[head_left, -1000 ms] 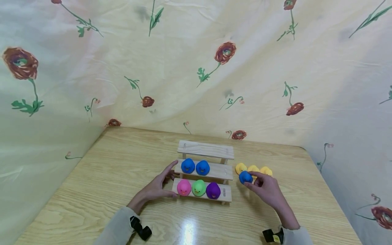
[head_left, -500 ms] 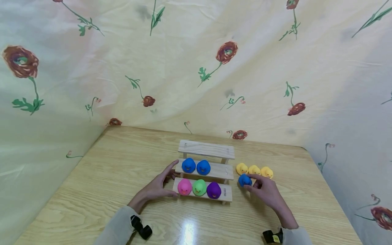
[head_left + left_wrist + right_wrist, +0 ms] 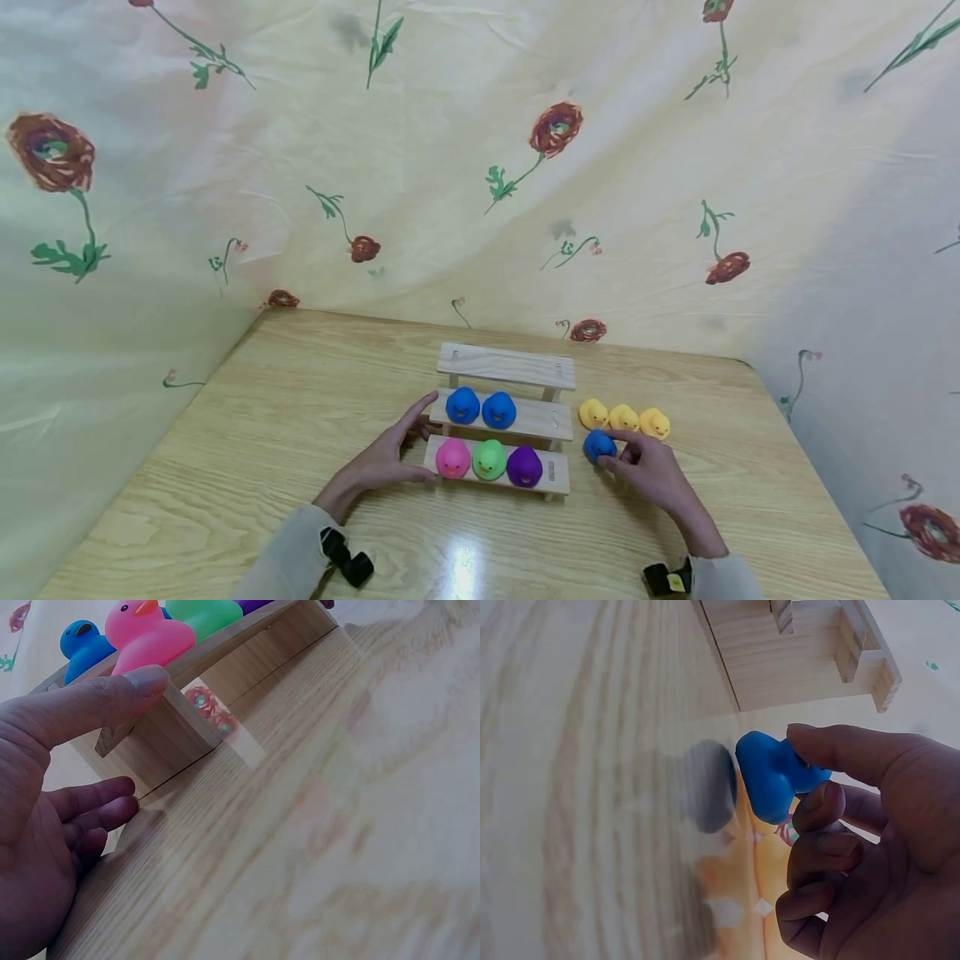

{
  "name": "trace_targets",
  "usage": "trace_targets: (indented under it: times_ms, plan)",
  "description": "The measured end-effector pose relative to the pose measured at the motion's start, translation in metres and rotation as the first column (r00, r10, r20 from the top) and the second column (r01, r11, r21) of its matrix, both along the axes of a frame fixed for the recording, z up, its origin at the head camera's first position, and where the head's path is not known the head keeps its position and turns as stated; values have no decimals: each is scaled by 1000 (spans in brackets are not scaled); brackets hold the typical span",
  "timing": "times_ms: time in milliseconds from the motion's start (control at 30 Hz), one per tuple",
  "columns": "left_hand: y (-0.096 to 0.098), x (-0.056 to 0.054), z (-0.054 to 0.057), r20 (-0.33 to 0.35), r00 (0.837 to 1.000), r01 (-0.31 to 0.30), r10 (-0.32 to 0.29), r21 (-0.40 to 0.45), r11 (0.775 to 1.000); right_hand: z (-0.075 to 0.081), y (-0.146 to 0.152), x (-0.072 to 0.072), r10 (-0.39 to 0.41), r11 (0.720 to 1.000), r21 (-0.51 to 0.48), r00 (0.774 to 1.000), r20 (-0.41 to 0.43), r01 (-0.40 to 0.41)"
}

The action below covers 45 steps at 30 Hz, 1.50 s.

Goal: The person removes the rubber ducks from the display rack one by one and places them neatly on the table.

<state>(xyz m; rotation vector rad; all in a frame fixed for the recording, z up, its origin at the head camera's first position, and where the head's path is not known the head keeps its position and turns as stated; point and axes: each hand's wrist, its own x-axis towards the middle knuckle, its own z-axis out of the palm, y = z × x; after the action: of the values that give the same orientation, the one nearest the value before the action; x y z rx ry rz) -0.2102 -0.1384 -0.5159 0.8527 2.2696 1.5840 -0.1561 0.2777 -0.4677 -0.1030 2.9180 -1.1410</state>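
1. my smooth, round blue duck (image 3: pixel 599 447) was right of the wooden rack (image 3: pixel 506 363), near three yellow ducks (image 3: pixel 624 418).
2. my right hand (image 3: pixel 649 469) pinched it; my left hand (image 3: pixel 386 459) spread its fingers at the rack's left end.
3. the middle shelf (image 3: pixel 538 417) held two blue ducks (image 3: pixel 462 405); the lowest shelf (image 3: pixel 558 477) held pink, green and purple ducks (image 3: pixel 489 460).

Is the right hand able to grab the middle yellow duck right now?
Probably not yet: the right hand is pinching a blue duck. If it let go, the middle yellow duck looks close, just past the blue one.
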Motion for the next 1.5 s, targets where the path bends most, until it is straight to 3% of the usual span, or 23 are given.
trace_targets:
  times_ms: [533,833,1233,1500]
  plan:
    - [1,-3,-1,3,1000,-3,3,-3,1000,-5,5,-5,2,1000,24,1000,13,-3]
    - [1,-3,0,2,1000,-2,2,-8,1000,1,4,-4,-16,1000,26,1000,19,16]
    - [0,-2,0,-6,1000,-5,5,-3,1000,21,4,-6,-30,997,63,998,-52,33]
    - [1,-2,-1,-9,1000,-2,2,-3,1000,35,-3,-4,-5,998,56,988,-151,14]
